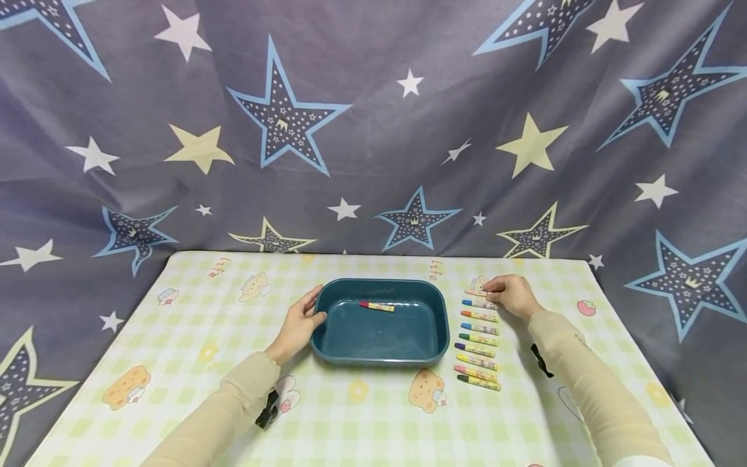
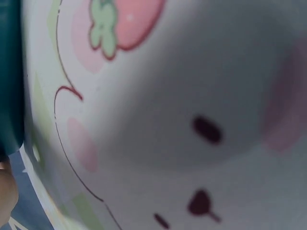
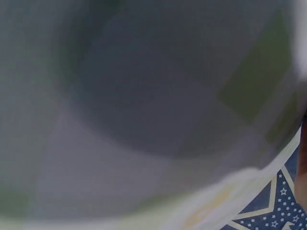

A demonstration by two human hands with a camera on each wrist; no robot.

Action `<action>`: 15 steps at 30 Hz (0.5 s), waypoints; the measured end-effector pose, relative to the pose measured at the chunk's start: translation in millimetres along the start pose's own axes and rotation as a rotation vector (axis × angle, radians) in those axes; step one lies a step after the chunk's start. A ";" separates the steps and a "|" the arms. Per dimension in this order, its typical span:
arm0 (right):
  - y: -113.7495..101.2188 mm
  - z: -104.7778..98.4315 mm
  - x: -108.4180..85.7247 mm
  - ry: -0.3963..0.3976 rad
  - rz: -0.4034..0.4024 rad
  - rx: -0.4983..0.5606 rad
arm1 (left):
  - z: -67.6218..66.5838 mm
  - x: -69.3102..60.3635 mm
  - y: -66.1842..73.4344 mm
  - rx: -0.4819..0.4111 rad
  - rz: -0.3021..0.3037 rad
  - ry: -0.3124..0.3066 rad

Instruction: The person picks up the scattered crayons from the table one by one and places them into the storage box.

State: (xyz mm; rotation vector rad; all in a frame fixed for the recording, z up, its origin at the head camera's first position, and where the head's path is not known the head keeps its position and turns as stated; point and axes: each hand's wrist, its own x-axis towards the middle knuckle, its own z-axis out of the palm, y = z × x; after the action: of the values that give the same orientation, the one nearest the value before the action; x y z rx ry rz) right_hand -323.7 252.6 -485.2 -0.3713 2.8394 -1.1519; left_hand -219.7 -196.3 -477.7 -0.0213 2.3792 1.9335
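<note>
A dark teal plastic basin sits on the table in the head view, with one red-tipped crayon lying inside it. My left hand grips the basin's left rim, thumb over the edge and fingers along the outer wall. To the basin's right, several crayons lie in a column, one below another. At the column's far end my right hand pinches a pale orange-pink crayon by its right end. Both wrist views mostly show blurred cloth, with a bit of the basin in the left one.
A green-and-white checked cloth printed with cartoon figures covers the table. Behind and beside it hangs a grey curtain with stars. Black straps show under both forearms.
</note>
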 end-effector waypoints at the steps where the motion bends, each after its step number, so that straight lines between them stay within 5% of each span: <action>1: -0.4 -0.3 -0.8 0.002 0.010 0.015 | 0.2 0.0 0.1 0.001 0.003 -0.002; 7: -13.2 -6.8 -1.2 -0.005 0.058 0.078 | 0.3 0.2 2.0 0.018 0.000 -0.005; 15: -53.5 -11.2 5.6 -0.027 -0.005 0.078 | 0.5 -0.3 1.1 0.014 0.007 -0.003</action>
State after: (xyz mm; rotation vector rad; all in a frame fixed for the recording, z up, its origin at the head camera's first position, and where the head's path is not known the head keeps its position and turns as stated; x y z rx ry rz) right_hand -320.0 221.8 -439.9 -0.3861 2.7621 -1.2439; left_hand -219.4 -195.6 -476.7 -0.0099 2.3940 1.9188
